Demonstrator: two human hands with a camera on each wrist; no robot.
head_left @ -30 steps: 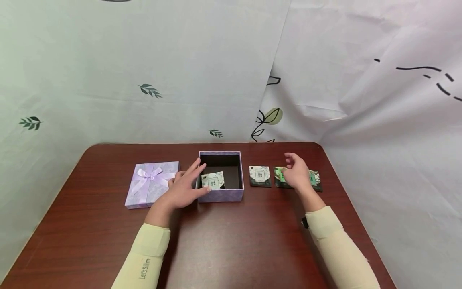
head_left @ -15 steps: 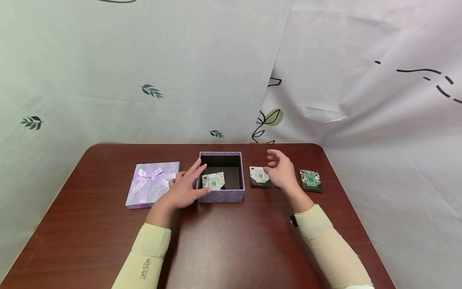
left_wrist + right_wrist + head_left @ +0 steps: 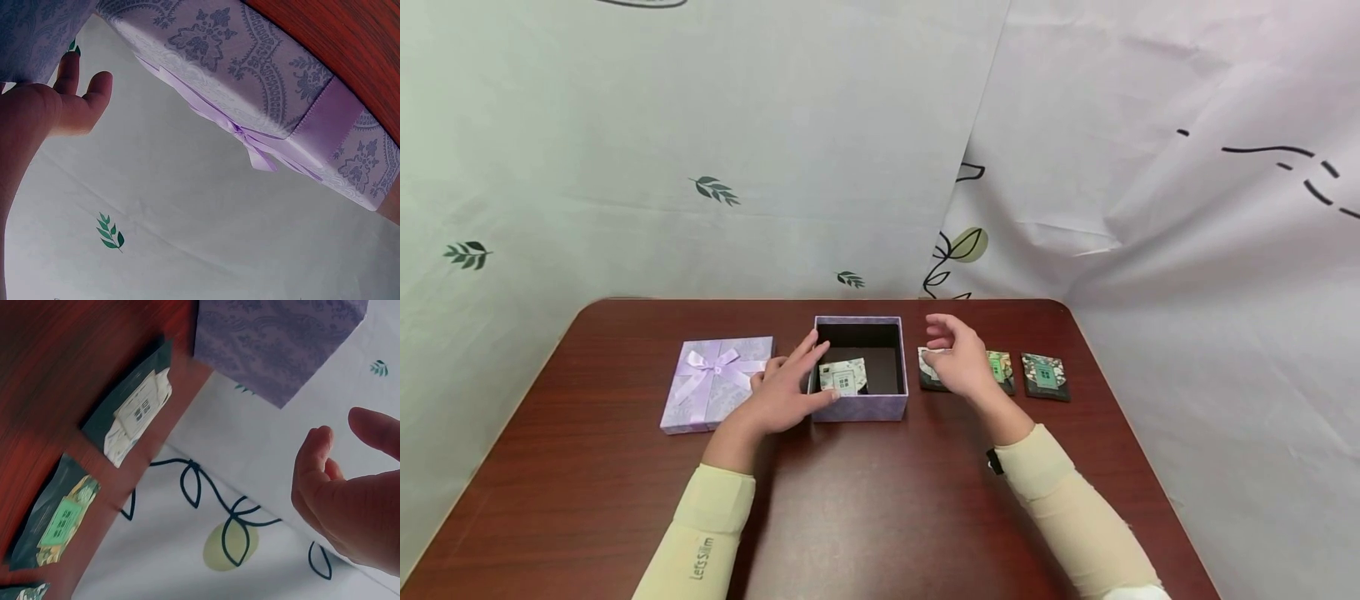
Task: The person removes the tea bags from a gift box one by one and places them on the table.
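My left hand (image 3: 778, 400) rests at the left side of a lilac gift box (image 3: 868, 408), fingers spread along its left rim and thumb at the front rim. Inside the box lies a pale floral sachet (image 3: 846, 377). Above a white-and-dark sachet (image 3: 927, 382) hovers my right hand (image 3: 958, 364), fingers loosely bent, thumb apart from them. The right wrist view shows nothing between those fingers and this sachet (image 3: 134, 406) flat on the table. To its right lie a bright green sachet (image 3: 1002, 372) and a dark green floral sachet (image 3: 1045, 375).
The box lid (image 3: 737, 392), with a lilac ribbon bow (image 3: 717, 363), lies left of the box, partly behind the left hand. Brown table (image 3: 865, 508) surrounds these things. A white curtain (image 3: 760, 150) with leaf prints hangs right behind the table's far edge.
My right hand has moved left from over the green sachets to over the white-and-dark one, uncovering the green ones. My left hand and the box have stayed in place.
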